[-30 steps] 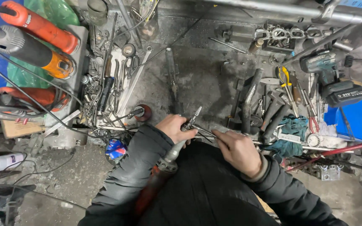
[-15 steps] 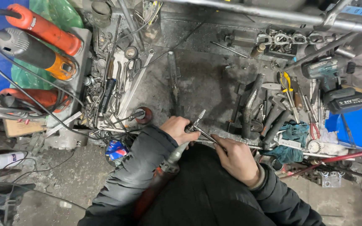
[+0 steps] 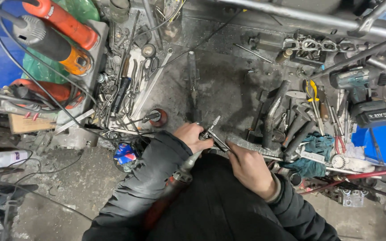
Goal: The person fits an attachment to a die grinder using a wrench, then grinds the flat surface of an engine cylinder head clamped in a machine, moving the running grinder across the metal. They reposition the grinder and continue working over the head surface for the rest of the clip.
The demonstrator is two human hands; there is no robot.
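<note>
My left hand grips the front end of a slim rotary grinder whose red-brown body runs back along my dark sleeve. A pointed metal bit sticks up from its nose. My right hand holds a thin metal wrench against the grinder's collar, just below the bit. Both hands meet above the front edge of a dirty grey workbench.
An orange angle grinder and a grey-orange one lie at the left with cables. Loose tools fill a tray. Hammers, pliers, a teal cordless drill, a blue box, a teal rag sit right.
The view has shifted slightly. My right hand and the wrench have turned a little at the grinder's collar; my left hand keeps its grip.
</note>
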